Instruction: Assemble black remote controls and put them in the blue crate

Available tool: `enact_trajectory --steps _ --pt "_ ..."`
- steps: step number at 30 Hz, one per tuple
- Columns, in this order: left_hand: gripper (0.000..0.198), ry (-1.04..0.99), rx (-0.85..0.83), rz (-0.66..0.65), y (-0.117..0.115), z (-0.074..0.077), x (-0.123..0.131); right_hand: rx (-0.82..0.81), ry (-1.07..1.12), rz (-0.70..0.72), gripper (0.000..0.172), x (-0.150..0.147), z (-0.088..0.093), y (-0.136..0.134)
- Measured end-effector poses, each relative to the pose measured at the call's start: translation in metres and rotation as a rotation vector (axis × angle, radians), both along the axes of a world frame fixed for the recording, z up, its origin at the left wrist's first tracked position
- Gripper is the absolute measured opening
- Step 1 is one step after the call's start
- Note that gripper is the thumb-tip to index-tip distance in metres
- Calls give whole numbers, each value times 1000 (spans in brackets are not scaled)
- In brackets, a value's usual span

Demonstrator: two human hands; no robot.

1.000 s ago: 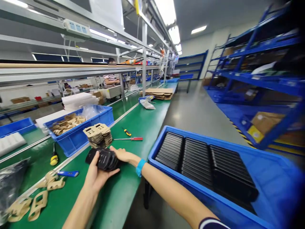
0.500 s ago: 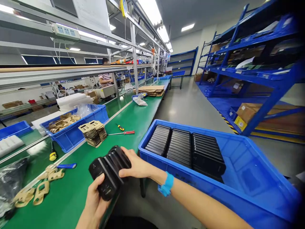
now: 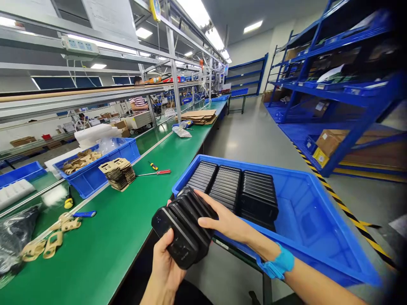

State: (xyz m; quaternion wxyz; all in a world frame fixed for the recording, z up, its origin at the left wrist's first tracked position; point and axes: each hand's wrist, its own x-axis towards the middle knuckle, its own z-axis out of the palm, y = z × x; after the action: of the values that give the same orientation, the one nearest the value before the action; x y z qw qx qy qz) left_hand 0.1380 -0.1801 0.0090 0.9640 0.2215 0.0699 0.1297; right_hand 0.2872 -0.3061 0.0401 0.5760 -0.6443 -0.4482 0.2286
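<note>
Between my two hands is a short stack of black plastic cases [image 3: 178,239], tilted, above the gap between the green bench and the big blue bin [image 3: 313,178]. My left hand [image 3: 167,258] grips the near end, thumb on the front case's face. On the far end, my right hand [image 3: 222,216] is closed, its thumb along the side and a blue band around the wrist. Several rows of similar black cases [image 3: 225,182] stand packed in the bin. What the cases rest on below is hidden by my left palm.
On the green bench [image 3: 104,224] lie a stack of tan cut-out sheets [image 3: 117,173], a red-handled screwdriver [image 3: 162,172], a blue cutter [image 3: 85,214] and loose tan pieces [image 3: 53,243]. A smaller blue bin [image 3: 95,178] holds more tan pieces. Blue shelving [image 3: 343,93] stands right, and a person [image 3: 138,101] sits beyond the bench.
Both my hands have carried the stack of black cases to the right, away from the bench and closer to the big blue bin. The view has shifted slightly.
</note>
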Motion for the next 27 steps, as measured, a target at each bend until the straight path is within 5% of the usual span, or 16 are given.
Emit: enact_trajectory --steps 7,10,16,20,24,27 --pt "47 120 31 -142 -26 8 27 -9 80 -83 97 17 -4 -27" --pt "48 79 24 -173 -34 6 39 -34 72 -155 82 40 -1 -44" --pt "57 -39 18 -235 -10 -8 42 -229 -55 -233 72 118 12 -129" --pt "52 -170 2 -270 23 -28 37 -460 -204 -298 74 137 -14 -159" --pt "47 -177 3 -220 31 -37 34 -648 -400 -336 98 118 -49 -149" --pt "46 -125 0 -152 28 -40 30 -737 -539 -324 99 104 -64 -139"
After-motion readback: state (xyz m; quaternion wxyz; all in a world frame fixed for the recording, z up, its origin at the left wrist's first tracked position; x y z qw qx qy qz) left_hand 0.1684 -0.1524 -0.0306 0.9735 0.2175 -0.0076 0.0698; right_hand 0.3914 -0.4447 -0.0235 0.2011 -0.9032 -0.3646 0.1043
